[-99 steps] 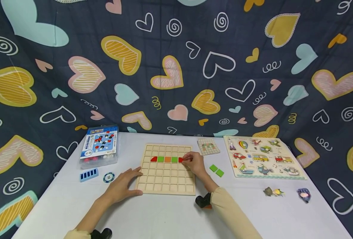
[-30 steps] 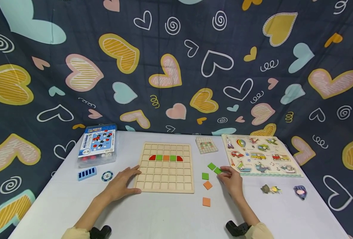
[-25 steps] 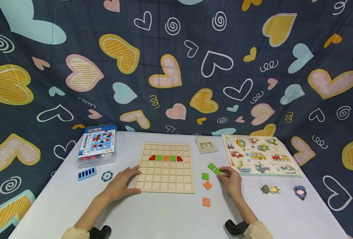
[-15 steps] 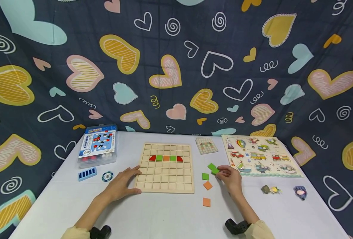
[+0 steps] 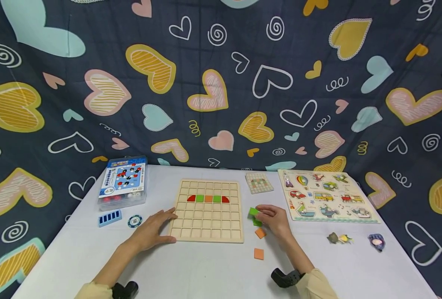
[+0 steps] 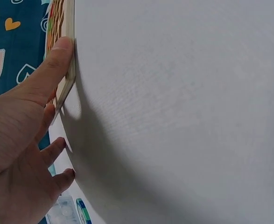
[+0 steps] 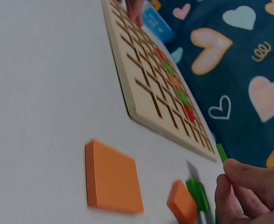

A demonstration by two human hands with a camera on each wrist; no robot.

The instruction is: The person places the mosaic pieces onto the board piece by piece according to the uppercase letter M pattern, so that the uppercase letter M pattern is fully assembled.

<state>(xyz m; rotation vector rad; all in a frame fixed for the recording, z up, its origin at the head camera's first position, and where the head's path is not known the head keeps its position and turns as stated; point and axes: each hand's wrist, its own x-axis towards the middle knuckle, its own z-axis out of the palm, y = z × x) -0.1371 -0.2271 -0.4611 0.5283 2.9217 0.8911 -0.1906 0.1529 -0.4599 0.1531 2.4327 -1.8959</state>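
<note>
A wooden grid board (image 5: pixel 206 226) lies mid-table, with a row of red, green and orange tiles (image 5: pixel 208 199) in its upper part. My left hand (image 5: pixel 151 232) rests at the board's left edge, fingers spread; in the left wrist view its thumb (image 6: pixel 57 58) lies against the board's side. Right of the board, my right hand (image 5: pixel 275 220) pinches a green tile (image 5: pixel 253 212) by thumb and fingertips; whether a second tile is stacked with it I cannot tell. Below it lies another green tile (image 5: pixel 257 222), partly covered. Two orange tiles (image 5: pixel 259 253) (image 5: pixel 260 233) lie nearer me.
A small pattern card (image 5: pixel 259 183) lies behind the right hand. A picture puzzle board (image 5: pixel 327 195) is at right, with small figures (image 5: pixel 339 238) and a purple piece (image 5: pixel 376 242) in front. At left are a boxed model set (image 5: pixel 124 182), a blue slotted block (image 5: pixel 110 218) and a round chip (image 5: pixel 134 221).
My right hand set a red tile at the row's right end, then went to the green pair at right. It has since come left with green in its fingers. The left hand stays put.
</note>
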